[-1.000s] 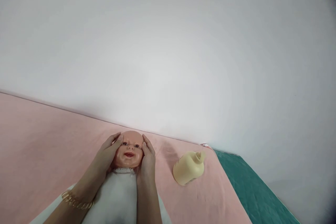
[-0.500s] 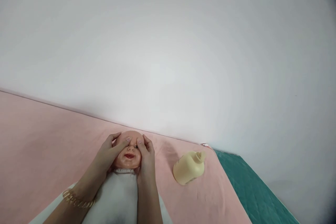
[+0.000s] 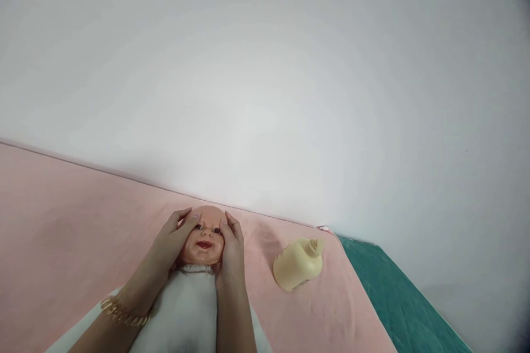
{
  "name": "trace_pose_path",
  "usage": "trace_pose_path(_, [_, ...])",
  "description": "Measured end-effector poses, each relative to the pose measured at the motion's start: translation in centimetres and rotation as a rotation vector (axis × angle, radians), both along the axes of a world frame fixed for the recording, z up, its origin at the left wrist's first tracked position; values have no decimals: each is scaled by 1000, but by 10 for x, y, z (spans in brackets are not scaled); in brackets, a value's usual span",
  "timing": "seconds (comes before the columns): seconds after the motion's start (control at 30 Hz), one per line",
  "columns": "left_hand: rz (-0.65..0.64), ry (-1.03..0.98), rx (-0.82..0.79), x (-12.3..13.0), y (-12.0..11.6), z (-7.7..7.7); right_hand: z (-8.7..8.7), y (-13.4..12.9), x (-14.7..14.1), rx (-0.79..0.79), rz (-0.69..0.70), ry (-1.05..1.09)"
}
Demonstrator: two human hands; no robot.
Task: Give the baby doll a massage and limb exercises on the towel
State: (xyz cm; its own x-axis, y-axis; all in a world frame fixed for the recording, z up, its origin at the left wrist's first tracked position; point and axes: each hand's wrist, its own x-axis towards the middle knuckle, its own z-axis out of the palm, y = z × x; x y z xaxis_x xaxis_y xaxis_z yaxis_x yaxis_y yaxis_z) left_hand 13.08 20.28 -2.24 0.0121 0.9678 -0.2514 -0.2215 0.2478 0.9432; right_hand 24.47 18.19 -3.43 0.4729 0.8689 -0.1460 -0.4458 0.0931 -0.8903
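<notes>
1. Here's the doll (image 3: pixel 186 295), on the pink cloth (image 3: pixel 83 242) near the wall (image 3: pixel 256 94), its head between both hands.
2. We see it face up, crown towards the wall, the long axis running back towards the wearer with a slight slant to the left; the lower body leaves the view at the bottom edge.
3. On the left hand (image 3: pixel 168 245) now: half open and cupped to the head, thumb lying across the brow beside one eye, fingers curved around the side.
4. Over to the right hand (image 3: pixel 233 251): also part open, fingers together along the other side of the head, thumb resting by the other eye.
5. We spot a frilled collar (image 3: pixel 196 268) under the chin, above a white garment lying between the forearms.
6. There's a coiled golden bracelet (image 3: pixel 123 313) on the left wrist.
7. Right of the doll, well apart from it, sits a pale yellow bottle (image 3: pixel 296 266), nozzle end to the upper right; its markings are too small for us to read.
8. Beyond the cloth's right edge, we have a green mat (image 3: pixel 397 292).
</notes>
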Motion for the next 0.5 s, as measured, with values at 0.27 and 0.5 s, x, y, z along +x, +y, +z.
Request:
trace_pose_path(0.27, [46, -38, 2, 0, -4, 13, 1, -2, 3, 7, 16, 74])
trace_pose_path(0.5, [33, -114, 45, -2, -2, 1, 5, -2, 1, 60, 29, 203])
